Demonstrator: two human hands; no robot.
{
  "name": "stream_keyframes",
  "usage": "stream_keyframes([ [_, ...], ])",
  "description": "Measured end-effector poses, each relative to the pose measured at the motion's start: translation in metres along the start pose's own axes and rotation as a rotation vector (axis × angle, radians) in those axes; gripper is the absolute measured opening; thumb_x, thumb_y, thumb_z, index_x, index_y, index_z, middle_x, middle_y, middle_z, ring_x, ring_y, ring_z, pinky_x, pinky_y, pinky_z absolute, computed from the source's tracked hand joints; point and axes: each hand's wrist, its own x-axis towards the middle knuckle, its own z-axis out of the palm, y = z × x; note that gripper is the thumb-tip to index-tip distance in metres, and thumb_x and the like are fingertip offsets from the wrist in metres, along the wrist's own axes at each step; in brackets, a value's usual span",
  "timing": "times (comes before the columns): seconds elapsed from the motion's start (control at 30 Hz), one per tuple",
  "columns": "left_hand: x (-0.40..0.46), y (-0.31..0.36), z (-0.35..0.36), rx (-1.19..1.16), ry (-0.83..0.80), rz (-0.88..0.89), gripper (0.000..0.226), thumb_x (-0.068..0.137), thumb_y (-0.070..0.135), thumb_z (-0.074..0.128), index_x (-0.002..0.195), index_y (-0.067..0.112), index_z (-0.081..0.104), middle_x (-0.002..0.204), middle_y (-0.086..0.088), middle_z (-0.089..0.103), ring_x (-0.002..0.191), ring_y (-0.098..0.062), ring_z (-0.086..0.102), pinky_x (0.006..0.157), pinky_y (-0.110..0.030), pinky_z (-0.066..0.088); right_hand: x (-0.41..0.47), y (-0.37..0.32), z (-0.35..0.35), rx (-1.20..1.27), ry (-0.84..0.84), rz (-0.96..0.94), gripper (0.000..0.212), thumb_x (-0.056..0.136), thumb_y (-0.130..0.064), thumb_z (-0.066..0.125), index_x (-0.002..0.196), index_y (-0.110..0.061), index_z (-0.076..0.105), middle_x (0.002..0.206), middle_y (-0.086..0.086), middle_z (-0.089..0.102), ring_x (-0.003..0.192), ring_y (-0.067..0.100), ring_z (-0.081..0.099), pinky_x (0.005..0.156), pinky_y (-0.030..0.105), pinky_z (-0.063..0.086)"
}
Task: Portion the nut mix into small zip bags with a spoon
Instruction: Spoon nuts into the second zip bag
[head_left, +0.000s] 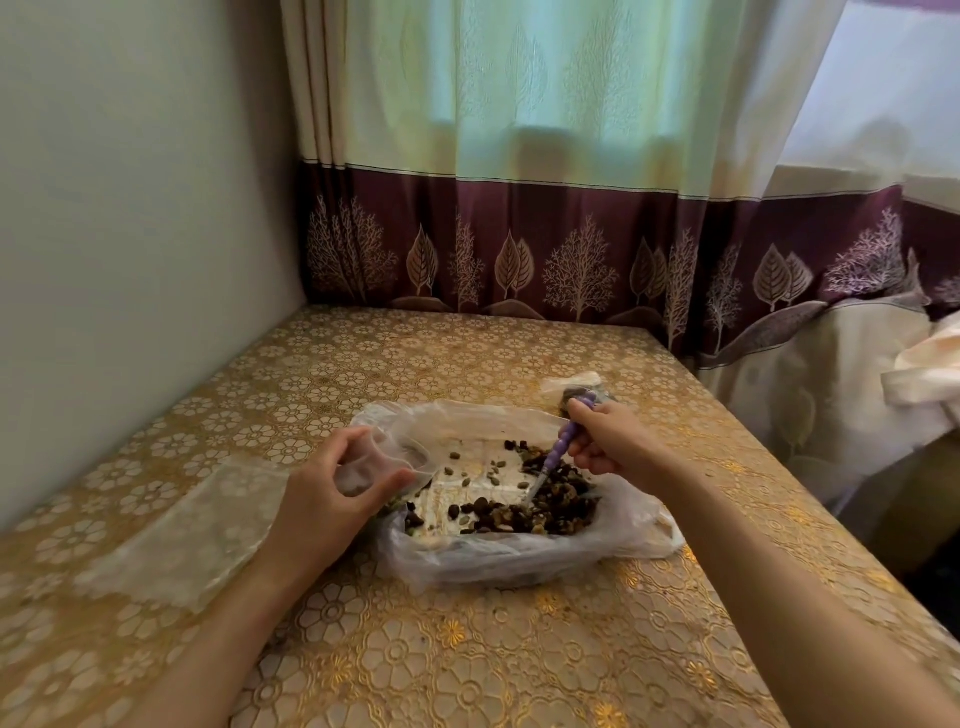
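Between right-hand fingers (587, 457), seemingly, spoon (563, 441).

I see a table (519, 649) with a gold flower cloth. In the middle lies a big plastic bag (519, 558) of nuts. Flat clear bags (171, 540) lie on the left. A small filled bag (574, 388) lies far right of the big one.

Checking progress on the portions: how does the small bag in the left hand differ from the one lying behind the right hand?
The small bag in the left hand is held above the table with its mouth open and looks empty. The far bag lies on the table with dark nut mix inside. Both are small, clear plastic.
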Motion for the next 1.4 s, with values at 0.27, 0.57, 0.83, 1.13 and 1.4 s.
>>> stream_keyframes([
  [0.27, 0.0, -0.002, 0.0, 0.003, -0.009, 0.008, 0.071, 0.058, 0.073, 0.062, 0.106, 0.02, 0.057, 0.094, 0.008, 0.063, 0.08, -0.01, 0.063, 0.061, -0.011, 0.048, 0.004, -0.004, 0.003, 0.185, 0.142, -0.011, 0.041, 0.1, -0.019, 0.037, 0.066, -0.005, 0.056, 0.052, 0.008, 0.065, 0.035, 0.007, 0.046, 0.03, 0.015, 0.029],
  [0.57, 0.0, -0.001, 0.002, -0.014, 0.006, 0.003, 0.054, 0.06, 0.05, 0.066, 0.104, 0.02, 0.058, 0.094, 0.012, 0.061, 0.081, -0.004, 0.061, 0.061, -0.007, 0.045, 0.006, -0.044, 0.016, 0.286, 0.186, -0.104, 0.044, 0.101, -0.025, 0.037, 0.067, -0.005, 0.056, 0.073, 0.018, 0.064, 0.036, 0.007, 0.044, 0.03, 0.015, 0.029],
  [0.83, 0.0, 0.0, 0.003, -0.018, 0.018, -0.032, 0.052, 0.058, 0.051, 0.067, 0.102, 0.027, 0.054, 0.087, 0.016, 0.06, 0.071, 0.005, 0.059, 0.057, -0.004, 0.044, -0.007, -0.08, 0.056, 0.195, 0.157, -0.286, 0.047, 0.1, -0.027, 0.042, 0.059, -0.008, 0.056, 0.053, 0.007, 0.059, 0.036, 0.008, 0.044, 0.031, 0.017, 0.029],
  [1.13, 0.0, 0.0, 0.0, -0.102, 0.078, -0.022, 0.051, 0.064, 0.041, 0.068, 0.108, 0.018, 0.055, 0.091, 0.017, 0.061, 0.078, 0.017, 0.059, 0.064, -0.002, 0.043, -0.03, -0.113, 0.098, -0.037, 0.169, -0.737, 0.048, 0.098, -0.024, 0.048, 0.054, -0.008, 0.058, 0.044, 0.0, 0.062, 0.033, 0.01, 0.047, 0.036, 0.016, 0.037],
  [1.4, 0.002, 0.005, -0.006, -0.264, 0.166, -0.048, 0.061, 0.062, 0.051, 0.068, 0.111, 0.018, 0.056, 0.099, 0.007, 0.065, 0.084, -0.003, 0.064, 0.067, -0.009, 0.048, -0.04, -0.133, 0.109, 0.013, 0.15, -0.879, 0.042, 0.097, -0.02, 0.051, 0.059, -0.004, 0.057, 0.04, -0.003, 0.058, 0.031, 0.008, 0.046, 0.035, 0.015, 0.036],
])
